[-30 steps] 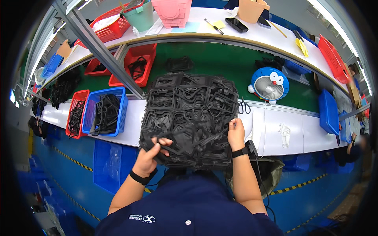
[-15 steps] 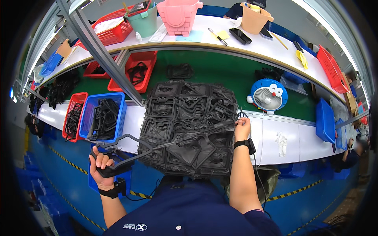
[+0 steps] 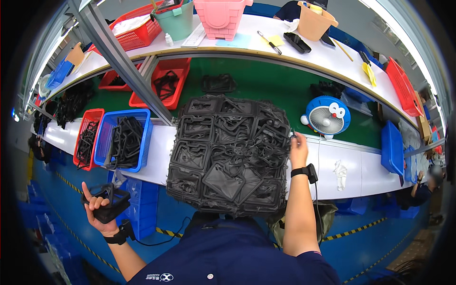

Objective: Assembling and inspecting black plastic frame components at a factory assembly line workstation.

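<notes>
One black frame (image 3: 116, 207) was off the stack (image 3: 185, 183), gripped by left hand (image 3: 96, 211); many remained piled. Right hand (image 3: 298, 151) was curled, contents unclear.

Your left hand (image 3: 97, 209) had swung away from the near left part of the stack (image 3: 190, 156), out past the blue bin (image 3: 144, 209) under the table's left side, and had taken a black frame (image 3: 113, 209) with it. The long dark piece that had stretched from that hand across the stack no longer spanned it. Your right hand (image 3: 298, 151) had shifted slightly farther and rightward along the stack's right edge.
</notes>
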`<state>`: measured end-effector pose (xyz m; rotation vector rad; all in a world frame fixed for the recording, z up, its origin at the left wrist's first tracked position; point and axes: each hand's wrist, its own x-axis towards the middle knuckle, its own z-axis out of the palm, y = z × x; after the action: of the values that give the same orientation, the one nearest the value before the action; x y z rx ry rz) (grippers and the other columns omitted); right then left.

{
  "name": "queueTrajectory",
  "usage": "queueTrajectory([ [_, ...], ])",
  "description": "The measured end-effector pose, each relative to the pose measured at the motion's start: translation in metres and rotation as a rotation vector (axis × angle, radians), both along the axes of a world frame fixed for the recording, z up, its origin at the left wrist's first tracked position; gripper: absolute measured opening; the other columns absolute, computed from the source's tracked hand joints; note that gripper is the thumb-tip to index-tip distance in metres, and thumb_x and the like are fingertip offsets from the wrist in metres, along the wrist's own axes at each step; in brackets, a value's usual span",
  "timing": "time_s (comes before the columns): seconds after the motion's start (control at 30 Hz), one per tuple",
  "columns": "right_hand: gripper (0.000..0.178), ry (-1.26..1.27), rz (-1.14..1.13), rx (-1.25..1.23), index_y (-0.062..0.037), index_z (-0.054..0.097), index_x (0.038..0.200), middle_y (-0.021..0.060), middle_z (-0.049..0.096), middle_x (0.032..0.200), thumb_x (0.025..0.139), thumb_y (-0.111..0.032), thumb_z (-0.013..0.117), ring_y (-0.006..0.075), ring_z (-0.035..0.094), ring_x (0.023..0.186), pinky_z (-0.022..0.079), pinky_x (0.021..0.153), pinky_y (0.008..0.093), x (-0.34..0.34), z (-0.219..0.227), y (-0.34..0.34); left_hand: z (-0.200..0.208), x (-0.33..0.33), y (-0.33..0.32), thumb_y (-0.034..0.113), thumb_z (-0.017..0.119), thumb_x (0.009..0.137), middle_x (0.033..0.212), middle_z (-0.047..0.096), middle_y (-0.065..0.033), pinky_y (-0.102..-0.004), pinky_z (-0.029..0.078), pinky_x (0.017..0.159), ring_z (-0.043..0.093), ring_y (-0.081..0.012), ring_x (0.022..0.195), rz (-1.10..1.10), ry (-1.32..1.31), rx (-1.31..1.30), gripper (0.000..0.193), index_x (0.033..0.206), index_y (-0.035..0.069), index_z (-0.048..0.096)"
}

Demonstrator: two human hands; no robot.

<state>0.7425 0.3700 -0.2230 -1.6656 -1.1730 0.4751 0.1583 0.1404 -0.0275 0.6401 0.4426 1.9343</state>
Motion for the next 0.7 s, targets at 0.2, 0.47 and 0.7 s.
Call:
queueTrajectory([
  [0.2, 0.047, -0.637, 0.501, -0.266, -0.0211, 0.062, 0.116, 0.0081, 0.055, 0.113, 0.072, -0.030, 0.078, 0.0308, 0.054, 0.107, 0.050, 0.083, 0.0411, -0.113, 0.022, -0.050, -0.014, 0.040, 0.020, 0.037, 0.036, 0.103, 0.061, 0.042, 0.0020, -0.0286, 0.038, 0.059, 0.038, -0.0090, 0.053, -0.196, 0.147, -0.253, 0.035, 0.114, 0.010, 0.057],
  [0.47, 0.014, 0.087, 0.225, -0.020, -0.0012, 0.059, 0.097, 0.0044, 0.061, 0.088, 0.085, -0.004, 0.065, 0.0121, 0.054, 0.081, 0.044, 0.074, 0.0253, -0.059, 0.072, -0.065, -0.035, 0.095, 0.070, 0.040, 0.041, 0.100, 0.058, 0.057, -0.0032, -0.0284, 0.046, 0.051, 0.052, -0.0123, 0.043, -0.844, -0.128, 0.142, 0.040, 0.096, 0.006, 0.061],
  [0.7, 0.016, 0.719, 0.100, 0.102, -0.0036, 0.054, 0.101, 0.0006, 0.060, 0.094, 0.089, -0.006, 0.065, 0.0068, 0.053, 0.082, 0.043, 0.076, 0.0207, 0.005, 0.147, -0.143, -0.045, 0.127, 0.096, 0.038, 0.044, 0.100, 0.055, 0.054, -0.0020, -0.0287, 0.045, 0.049, 0.050, -0.0115, 0.041, -0.950, 0.004, 0.099, 0.034, 0.097, 0.007, 0.058],
])
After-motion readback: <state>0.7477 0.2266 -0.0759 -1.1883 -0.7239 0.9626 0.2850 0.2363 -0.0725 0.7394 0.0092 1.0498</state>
